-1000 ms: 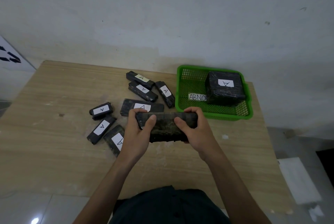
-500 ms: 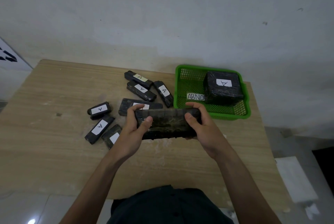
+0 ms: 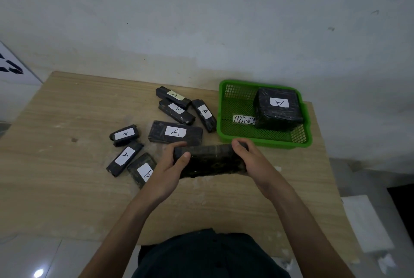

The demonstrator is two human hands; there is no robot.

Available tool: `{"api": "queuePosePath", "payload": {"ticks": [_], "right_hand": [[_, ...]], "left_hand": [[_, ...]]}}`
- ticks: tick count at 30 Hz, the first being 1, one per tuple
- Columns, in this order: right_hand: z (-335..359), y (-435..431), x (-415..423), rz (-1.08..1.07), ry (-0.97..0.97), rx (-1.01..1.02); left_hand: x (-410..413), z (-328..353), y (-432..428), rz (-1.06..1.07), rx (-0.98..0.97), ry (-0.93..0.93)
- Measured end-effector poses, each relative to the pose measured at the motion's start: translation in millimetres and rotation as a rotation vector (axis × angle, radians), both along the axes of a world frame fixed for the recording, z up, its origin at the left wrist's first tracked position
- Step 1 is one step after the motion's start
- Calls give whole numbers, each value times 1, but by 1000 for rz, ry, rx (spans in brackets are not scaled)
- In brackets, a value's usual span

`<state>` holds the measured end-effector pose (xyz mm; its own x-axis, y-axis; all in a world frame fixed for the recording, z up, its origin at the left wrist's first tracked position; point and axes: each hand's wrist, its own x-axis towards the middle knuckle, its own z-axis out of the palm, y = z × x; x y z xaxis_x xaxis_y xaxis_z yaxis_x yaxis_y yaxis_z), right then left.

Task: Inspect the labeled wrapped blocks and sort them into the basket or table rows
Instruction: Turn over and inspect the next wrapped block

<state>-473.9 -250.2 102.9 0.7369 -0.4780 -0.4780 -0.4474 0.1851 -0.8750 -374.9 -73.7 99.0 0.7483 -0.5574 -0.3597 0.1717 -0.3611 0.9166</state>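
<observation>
A long black wrapped block [image 3: 210, 160] is held just above the wooden table [image 3: 67, 177], no label showing on the side facing me. My left hand [image 3: 167, 172] grips its left end and my right hand [image 3: 251, 163] grips its right end. Several black wrapped blocks with white "A" labels lie loose on the table, among them a wide one [image 3: 175, 133] just behind the held block and a narrow one [image 3: 124, 158] to the left. The green basket [image 3: 226, 129] at the back right holds a large cube-shaped block [image 3: 277, 108] labelled "A" and a paper tag reading "ABNO…".
A white wall runs behind the table. The table's right edge drops off beside the basket, with white sheets [image 3: 367, 224] on the floor there. Bare wood lies at the left and along the front edge.
Both hands have kept hold of the long block and turned it slightly, the right hand shifting along its end. The wide "A" block behind it now shows fully.
</observation>
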Motion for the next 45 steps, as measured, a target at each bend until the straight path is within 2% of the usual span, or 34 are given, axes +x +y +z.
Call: {"api": "queuePosePath", "payload": {"ticks": [5, 12, 18, 25, 32, 36, 40, 45], "right_hand": [[-4, 10, 2, -29, 95, 42], [-5, 21, 2, -119, -2, -219], [-6, 22, 4, -140, -76, -357], [1, 22, 5, -170, -123, -425], [12, 14, -1, -62, -152, -354], [12, 14, 0, -27, -137, -422], [13, 15, -1, 15, -189, -403], [12, 12, -5, 11, -196, -441]], "left_hand": [[-15, -6, -14, 166, -62, -53], [-25, -12, -26, 361, -94, -162], [-25, -10, -29, 377, -133, -215], [-22, -2, -32, 347, -209, -283], [-22, -2, -27, 344, -306, -215], [-23, -4, -28, 331, -291, -178], [-17, 1, -23, 366, -317, -126], [-17, -3, -18, 305, -282, -145]]}}
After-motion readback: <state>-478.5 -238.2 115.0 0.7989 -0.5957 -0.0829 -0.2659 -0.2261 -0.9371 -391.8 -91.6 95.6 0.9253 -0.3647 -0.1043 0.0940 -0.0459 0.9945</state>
